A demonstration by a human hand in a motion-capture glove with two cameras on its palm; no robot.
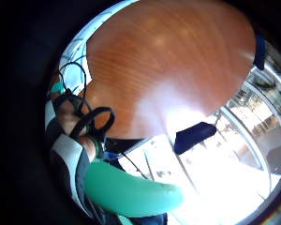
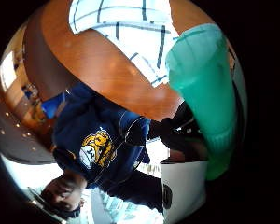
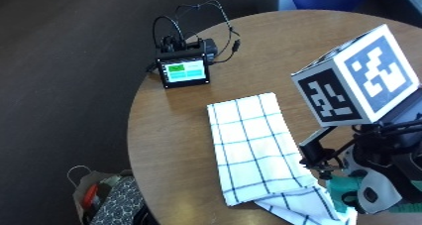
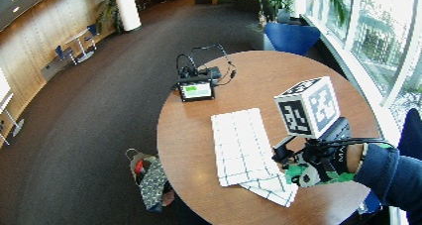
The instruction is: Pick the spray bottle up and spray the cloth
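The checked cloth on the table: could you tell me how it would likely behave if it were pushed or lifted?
The checked cloth looks thin and already lies rumpled at its near corner, so it would probably bunch when pushed. Lifted, it would likely droop. Lying flat on the smooth round table, it may also slide easily.

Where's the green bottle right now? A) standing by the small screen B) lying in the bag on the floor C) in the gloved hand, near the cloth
C: the right hand grips the bottle above the table edge, beside the cloth's near corner.
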